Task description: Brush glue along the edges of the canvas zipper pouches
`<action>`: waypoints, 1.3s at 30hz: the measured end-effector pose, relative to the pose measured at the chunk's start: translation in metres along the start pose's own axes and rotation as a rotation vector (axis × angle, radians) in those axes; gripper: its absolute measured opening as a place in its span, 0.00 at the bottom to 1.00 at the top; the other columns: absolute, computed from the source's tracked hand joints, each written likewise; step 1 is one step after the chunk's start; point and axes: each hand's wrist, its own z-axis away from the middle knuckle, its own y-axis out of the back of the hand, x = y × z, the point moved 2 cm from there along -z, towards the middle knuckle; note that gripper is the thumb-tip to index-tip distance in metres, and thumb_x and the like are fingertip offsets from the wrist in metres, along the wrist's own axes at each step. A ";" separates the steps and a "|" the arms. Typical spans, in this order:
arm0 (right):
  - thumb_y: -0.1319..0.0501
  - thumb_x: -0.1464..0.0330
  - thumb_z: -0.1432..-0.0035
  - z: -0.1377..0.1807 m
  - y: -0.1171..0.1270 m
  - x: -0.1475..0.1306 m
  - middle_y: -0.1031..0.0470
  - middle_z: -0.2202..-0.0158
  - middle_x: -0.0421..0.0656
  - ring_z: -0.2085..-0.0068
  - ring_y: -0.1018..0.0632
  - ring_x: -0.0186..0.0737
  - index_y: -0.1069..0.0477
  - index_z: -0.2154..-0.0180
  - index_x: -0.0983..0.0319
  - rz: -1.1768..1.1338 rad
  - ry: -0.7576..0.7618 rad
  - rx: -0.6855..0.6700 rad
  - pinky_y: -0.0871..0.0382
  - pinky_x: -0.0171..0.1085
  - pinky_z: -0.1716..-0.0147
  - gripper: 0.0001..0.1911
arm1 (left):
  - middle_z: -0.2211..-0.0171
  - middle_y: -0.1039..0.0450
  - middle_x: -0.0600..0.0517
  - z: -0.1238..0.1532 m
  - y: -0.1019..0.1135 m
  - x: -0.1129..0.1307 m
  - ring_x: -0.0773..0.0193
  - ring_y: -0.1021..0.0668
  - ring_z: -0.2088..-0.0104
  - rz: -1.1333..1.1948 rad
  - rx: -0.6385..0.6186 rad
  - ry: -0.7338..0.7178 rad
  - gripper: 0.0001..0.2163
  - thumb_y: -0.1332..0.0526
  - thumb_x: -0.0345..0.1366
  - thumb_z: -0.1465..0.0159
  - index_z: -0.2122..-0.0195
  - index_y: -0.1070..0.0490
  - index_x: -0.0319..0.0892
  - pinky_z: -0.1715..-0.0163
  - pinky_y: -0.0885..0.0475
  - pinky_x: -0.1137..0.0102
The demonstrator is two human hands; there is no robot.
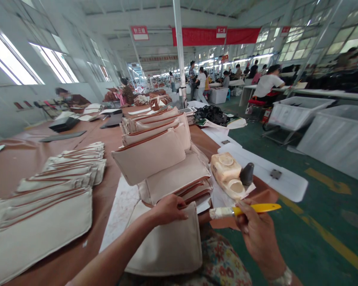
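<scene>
In my right hand [256, 228] is a paintbrush [256, 209] with a yellow handle, gripped near its ferrule; the pale, caked bristles point left. My left hand [170, 209] lies over the upper edge of a beige, stitched flat piece [164, 252], thumb and fingers closed on it, fingertips partly hidden. This piece tilts down toward my lap, and the bristles stay apart from it. Just beyond rises a stack of similar beige pieces [150, 155] with brown edges. Right of the stack, a stained plastic container [226, 171] with a cut opening stands beside a dark cone-shaped object [247, 174].
A fanned row of beige pieces [47, 214] covers the left of the brown-covered table [103, 198]. Dark straps [211, 115] are heaped at the back. White bins [340, 139] stand on the green floor to the right. Several people work farther off.
</scene>
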 end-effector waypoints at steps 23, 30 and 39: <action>0.33 0.55 0.42 -0.010 -0.053 0.000 0.37 0.80 0.37 0.78 0.36 0.32 0.31 0.72 0.63 0.370 0.218 -0.253 0.42 0.32 0.79 0.18 | 0.72 0.26 0.53 0.054 -0.009 0.021 0.65 0.28 0.71 0.526 0.083 -0.183 0.14 0.38 0.44 0.37 0.64 0.21 0.38 0.74 0.38 0.75; 0.33 0.57 0.43 -0.013 -0.038 -0.027 0.39 0.80 0.34 0.80 0.38 0.30 0.33 0.68 0.61 0.226 0.220 -0.132 0.45 0.29 0.82 0.15 | 0.75 0.27 0.54 0.086 -0.008 0.032 0.67 0.29 0.75 -0.088 0.597 -0.599 0.08 0.42 0.34 0.31 0.64 0.25 0.42 0.73 0.40 0.71; 0.33 0.66 0.41 0.037 -0.049 -0.059 0.33 0.72 0.39 0.74 0.32 0.33 0.26 0.68 0.59 0.179 0.381 -0.256 0.37 0.30 0.77 0.05 | 0.79 0.35 0.57 0.108 0.005 0.056 0.64 0.36 0.79 -0.472 0.730 -0.811 0.08 0.44 0.33 0.30 0.67 0.32 0.42 0.75 0.48 0.64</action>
